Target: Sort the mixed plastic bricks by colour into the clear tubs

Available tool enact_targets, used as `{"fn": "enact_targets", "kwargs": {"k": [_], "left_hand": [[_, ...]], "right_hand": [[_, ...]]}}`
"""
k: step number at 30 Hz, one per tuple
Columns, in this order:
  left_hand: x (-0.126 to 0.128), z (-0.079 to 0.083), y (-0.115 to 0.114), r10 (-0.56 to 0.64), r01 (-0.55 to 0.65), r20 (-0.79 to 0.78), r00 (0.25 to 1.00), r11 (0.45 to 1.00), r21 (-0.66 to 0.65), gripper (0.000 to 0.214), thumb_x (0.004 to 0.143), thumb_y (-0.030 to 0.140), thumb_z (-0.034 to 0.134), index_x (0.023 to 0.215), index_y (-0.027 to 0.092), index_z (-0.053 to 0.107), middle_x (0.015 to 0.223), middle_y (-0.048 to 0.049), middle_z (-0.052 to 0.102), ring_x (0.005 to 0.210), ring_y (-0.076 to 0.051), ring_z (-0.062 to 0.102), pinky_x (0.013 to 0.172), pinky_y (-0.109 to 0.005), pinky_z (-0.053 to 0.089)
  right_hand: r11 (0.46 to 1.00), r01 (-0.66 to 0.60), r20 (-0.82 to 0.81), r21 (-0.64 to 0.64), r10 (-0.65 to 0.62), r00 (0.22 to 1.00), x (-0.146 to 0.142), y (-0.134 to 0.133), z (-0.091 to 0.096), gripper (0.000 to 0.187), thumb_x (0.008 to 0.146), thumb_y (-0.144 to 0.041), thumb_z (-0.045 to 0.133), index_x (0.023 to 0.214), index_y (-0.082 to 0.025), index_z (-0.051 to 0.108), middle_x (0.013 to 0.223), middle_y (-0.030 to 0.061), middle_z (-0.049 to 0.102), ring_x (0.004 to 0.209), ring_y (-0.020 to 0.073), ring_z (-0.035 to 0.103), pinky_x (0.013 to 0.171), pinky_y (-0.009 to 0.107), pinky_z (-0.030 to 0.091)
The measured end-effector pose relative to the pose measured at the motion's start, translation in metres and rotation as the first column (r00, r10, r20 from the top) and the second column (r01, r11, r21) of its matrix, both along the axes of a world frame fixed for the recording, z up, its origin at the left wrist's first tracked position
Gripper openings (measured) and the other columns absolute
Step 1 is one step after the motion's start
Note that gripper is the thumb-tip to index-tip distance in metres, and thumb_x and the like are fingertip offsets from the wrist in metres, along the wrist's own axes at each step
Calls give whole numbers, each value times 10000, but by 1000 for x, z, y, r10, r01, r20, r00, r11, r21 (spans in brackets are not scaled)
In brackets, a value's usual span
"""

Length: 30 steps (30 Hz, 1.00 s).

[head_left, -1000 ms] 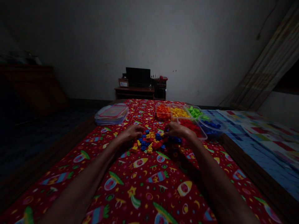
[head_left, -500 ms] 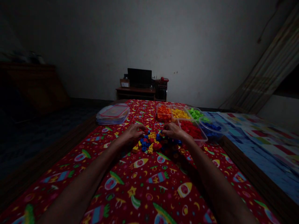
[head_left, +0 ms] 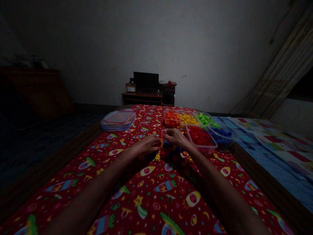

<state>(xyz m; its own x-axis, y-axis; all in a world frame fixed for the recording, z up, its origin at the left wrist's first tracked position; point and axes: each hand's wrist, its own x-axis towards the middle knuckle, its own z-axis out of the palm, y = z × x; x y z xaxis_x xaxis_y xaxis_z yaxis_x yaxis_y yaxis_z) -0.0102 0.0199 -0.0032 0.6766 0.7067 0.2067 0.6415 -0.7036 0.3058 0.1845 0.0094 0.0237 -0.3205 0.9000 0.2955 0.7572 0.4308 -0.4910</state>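
A loose pile of toy building bricks (head_left: 176, 152), mostly blue, yellow and red, lies on a red patterned cloth (head_left: 146, 202). My left hand (head_left: 150, 143) reaches over the pile's left side, its fingers apart and bent, close to yellow bricks (head_left: 157, 156). Across from it, my right hand (head_left: 175, 137) bends down at the pile's far side with fingers drawn together. Whatever its fingertips hold is hidden in the dim light. Near my right wrist, an orange-and-pale piece (head_left: 184, 154) rests on the pile. Both hands cover part of the bricks.
Clear containers hold sorted bricks at right: orange (head_left: 171, 119), yellow (head_left: 188, 119), lime green (head_left: 204, 119), red (head_left: 200, 136) and blue (head_left: 222, 133). Stacked clear lids (head_left: 118, 120) lie at left. A bed (head_left: 274, 140) adjoins the table's right side.
My left hand has moved right and nearer, over bricks that were uncovered before. My right hand has shifted slightly left. The orange-and-pale piece now shows near my right wrist.
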Motion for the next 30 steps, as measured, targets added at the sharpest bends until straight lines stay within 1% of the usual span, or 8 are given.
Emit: {"fn": "enact_targets", "kwargs": {"k": [4, 8, 12, 15, 18, 20, 24, 30], "left_hand": [[7, -14, -4, 16, -16, 2, 1000, 999, 34, 126, 796, 220, 553, 865, 180, 651, 896, -45, 534, 789, -154, 537, 705, -244, 451], [5, -6, -1, 30, -30, -20, 999, 1000, -6, 130, 768, 205, 580, 861, 184, 668, 889, -40, 553, 797, -159, 553, 703, -242, 453], [3, 10, 5, 111, -108, 122, 986, 994, -35, 191, 737, 241, 617, 903, 178, 689, 876, -46, 613, 835, -183, 586, 761, -269, 465], [7, 16, 8, 184, -180, 293, 938, 983, -43, 253, 741, 286, 602, 951, 174, 685, 935, -60, 639, 840, -189, 604, 767, -292, 484], [13, 15, 4, 172, -176, 328, 929, 984, -17, 278, 722, 231, 576, 977, 190, 675, 996, -53, 657, 869, -189, 613, 795, -305, 493], [17, 13, -1, 165, -177, 316, 934, 984, 12, 376, 713, 180, 551, 1076, 195, 644, 1028, -49, 666, 900, -192, 617, 827, -308, 488], [22, 11, -9, 171, -175, 303, 938, 984, -13, 661, 740, 172, 536, 1383, 207, 387, 1061, -47, 676, 905, -195, 640, 793, -292, 498], [27, 6, -11, 139, -142, 297, 945, 990, -10, 752, 788, 261, 542, 1460, 242, 203, 1160, -52, 654, 1030, -226, 626, 859, -326, 490]], "right_hand": [[1000, -1, -44, 29, 2, 999, 3, 2, -2, 222, 747, -248, 408, 562, -148, 476, 532, -37, 344, 525, 76, 334, 504, 234, 188], [1000, 1, -30, -6, -1, 1000, 1, 1, 0, 223, 740, -220, 437, 529, -150, 441, 511, -47, 317, 505, 63, 315, 487, 227, 179], [962, -28, -250, -273, -43, 967, -5, -3, -1, 191, 767, -242, 479, 606, -147, 516, 527, -33, 463, 506, 77, 422, 485, 192, 278], [796, -293, -634, -529, -141, 761, -10, -6, -4, 132, 798, -272, 499, 760, -163, 564, 641, -10, 582, 582, 102, 547, 586, 208, 439], [677, -552, -836, -486, -179, 518, -13, -9, -4, 91, 795, -245, 541, 817, -174, 593, 760, 4, 629, 691, 101, 596, 679, 223, 495], [676, -554, -847, -486, -209, 489, -14, -9, -3, 65, 787, -220, 568, 797, -170, 610, 774, 3, 635, 683, 91, 593, 635, 197, 494], [711, -379, -749, -592, -313, 584, -11, -8, -1, 24, 753, -176, 604, 749, -167, 626, 671, -21, 612, 563, 73, 548, 503, 161, 432], [790, -279, -765, -545, -333, 551, -5, -2, -6, 139, 676, -166, 645, 813, -190, 652, 800, -9, 678, 652, 82, 587, 542, 161, 425]]}}
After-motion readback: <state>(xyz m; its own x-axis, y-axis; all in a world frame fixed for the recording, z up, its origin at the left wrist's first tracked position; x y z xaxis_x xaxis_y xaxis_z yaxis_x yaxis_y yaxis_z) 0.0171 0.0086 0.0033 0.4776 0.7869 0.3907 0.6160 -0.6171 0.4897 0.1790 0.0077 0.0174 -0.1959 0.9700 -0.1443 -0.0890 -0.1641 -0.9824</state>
